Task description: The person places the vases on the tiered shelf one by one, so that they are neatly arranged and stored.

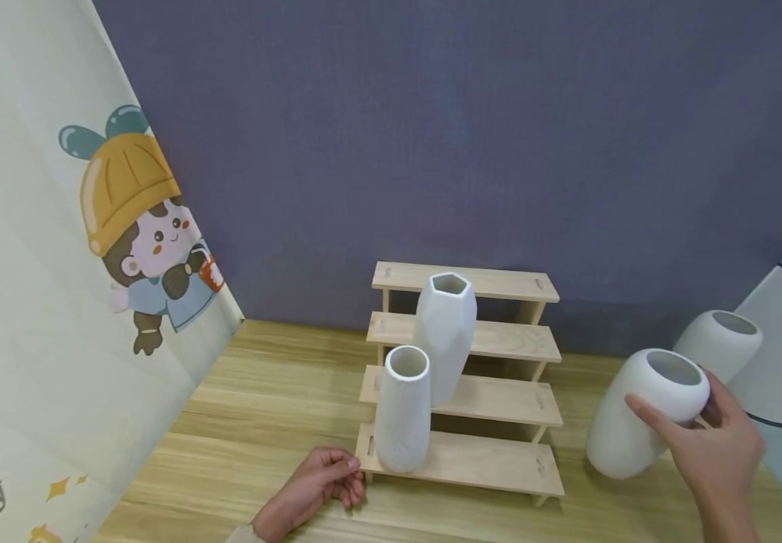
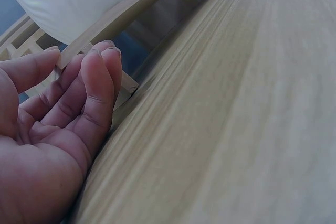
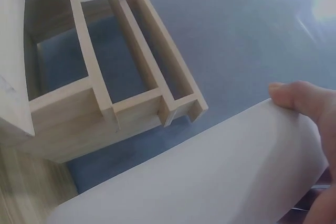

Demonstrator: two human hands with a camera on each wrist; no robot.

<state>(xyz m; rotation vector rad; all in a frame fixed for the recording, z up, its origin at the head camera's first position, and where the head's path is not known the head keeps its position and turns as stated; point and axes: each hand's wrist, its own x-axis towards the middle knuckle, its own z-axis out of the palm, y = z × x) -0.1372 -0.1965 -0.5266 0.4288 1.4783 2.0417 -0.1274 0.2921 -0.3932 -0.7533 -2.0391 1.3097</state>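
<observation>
My right hand [image 1: 719, 445] grips a smooth white vase [image 1: 635, 415] near its rim, right of a small stepped wooden stand [image 1: 492, 460]. The thumb lies on the near side and the fingers go behind. The vase leans a little; whether its base touches the table cannot be told. My left hand [image 1: 319, 479] pinches the front left corner of the stand's lowest step, with its other fingers curled below. On that step stands a ribbed white vase [image 1: 402, 422]. Behind it, a faceted white vase [image 1: 446, 339] stands on the second step.
Another smooth white vase [image 1: 716, 343] stands at the far right, partly behind the held one. The wood-grain table [image 1: 241, 445] meets a dark blue backdrop [image 1: 431, 136]. Printed panels flank both sides, the left panel [image 1: 31, 302] showing a cartoon child.
</observation>
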